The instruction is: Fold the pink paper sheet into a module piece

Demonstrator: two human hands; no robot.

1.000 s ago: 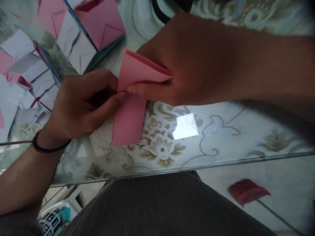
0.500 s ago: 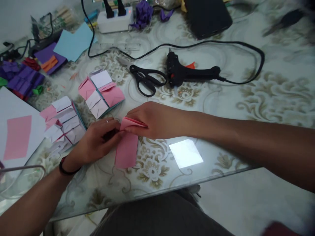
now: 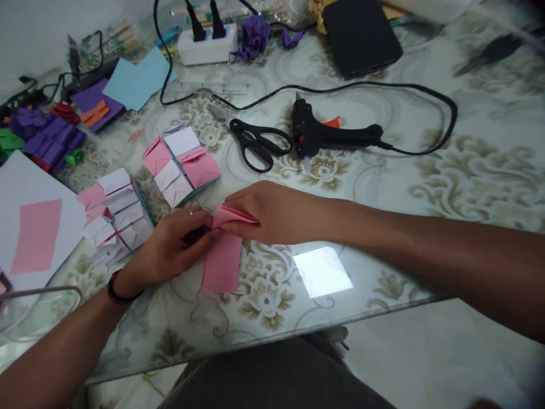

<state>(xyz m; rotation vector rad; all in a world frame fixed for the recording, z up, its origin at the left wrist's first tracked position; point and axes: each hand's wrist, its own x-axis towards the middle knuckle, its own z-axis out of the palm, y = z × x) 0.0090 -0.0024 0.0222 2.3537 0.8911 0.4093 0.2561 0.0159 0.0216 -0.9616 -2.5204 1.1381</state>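
A pink paper strip [image 3: 222, 264] is folded over at its upper end, its lower part hanging flat toward the table's front edge. My left hand [image 3: 176, 238] pinches the strip's left side at the fold between thumb and fingers. On the other side my right hand [image 3: 264, 213] is closed on the folded-over flap, thumb below it. Just beyond my hands lies a pink and white folded-paper piece [image 3: 183, 165] with a blue edge. Another folded-paper piece [image 3: 117, 213] sits left of my left wrist.
Black scissors [image 3: 259, 145] and a black glue gun [image 3: 327, 133] with a looping cord lie beyond my hands. A white power strip [image 3: 207, 44] stands at the back. Purple folded paper [image 3: 55, 142] and a white sheet [image 3: 32, 227] are at left; a black flat object [image 3: 361, 37] lies far back.
The whole view has shifted slightly, so things appear a little lower and to the right. Both hands keep their hold on the pink paper strip, with no clear change in the fold.
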